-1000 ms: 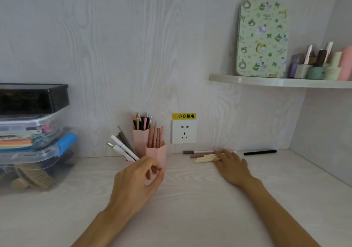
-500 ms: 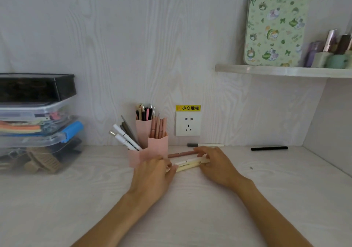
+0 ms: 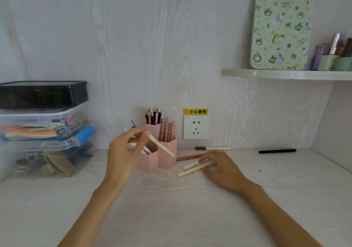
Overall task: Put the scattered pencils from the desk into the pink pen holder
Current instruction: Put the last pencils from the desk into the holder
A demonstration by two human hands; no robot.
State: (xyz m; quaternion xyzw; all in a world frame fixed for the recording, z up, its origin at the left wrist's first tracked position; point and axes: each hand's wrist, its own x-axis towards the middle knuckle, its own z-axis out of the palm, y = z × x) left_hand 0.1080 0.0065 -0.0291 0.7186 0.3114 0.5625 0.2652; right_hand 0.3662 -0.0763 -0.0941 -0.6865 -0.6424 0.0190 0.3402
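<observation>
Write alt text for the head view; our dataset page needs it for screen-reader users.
The left hand lifts a cream pencil toward the pink pen holder, while the right hand rests on more pencils lying on the pale wooden desk. Two more pens lie by the back wall.

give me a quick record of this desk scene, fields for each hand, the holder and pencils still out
left hand: left hand holds a cream pencil tilted in front of the pink pen holder
right hand: right hand rests on the desk, fingers on a second cream pencil
holder: upright, already holding pens
still out: brown pencil, white pen, grey-capped pen, black pen
</observation>
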